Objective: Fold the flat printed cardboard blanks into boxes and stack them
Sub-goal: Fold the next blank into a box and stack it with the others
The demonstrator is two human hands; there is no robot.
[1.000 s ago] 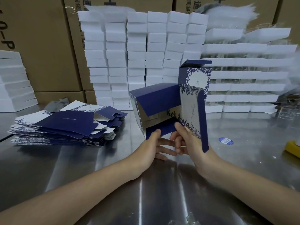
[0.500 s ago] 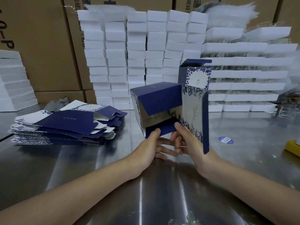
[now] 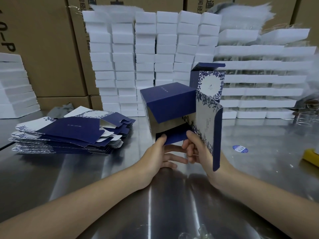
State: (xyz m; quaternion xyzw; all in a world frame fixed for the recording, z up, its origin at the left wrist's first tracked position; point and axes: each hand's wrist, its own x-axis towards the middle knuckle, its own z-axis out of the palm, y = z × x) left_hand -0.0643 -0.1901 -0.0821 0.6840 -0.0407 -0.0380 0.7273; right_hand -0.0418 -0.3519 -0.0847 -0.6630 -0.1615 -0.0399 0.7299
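Part of R hand (image 3: 198, 152) behind box (image 3: 169, 104) panel

Left hand (image 3: 155, 157) and right hand (image 3: 198, 152) seemingly pinch the half-folded box (image 3: 169, 104).

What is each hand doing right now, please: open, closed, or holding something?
Left hand: pinches the lower edge of the half-folded box.
Right hand: grips the same box at its printed side panel.

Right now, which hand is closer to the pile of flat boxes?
Left. The left hand pinches the half-folded box to the right of the pile of flat blanks; the right hand grips that box on its far side, farther away.
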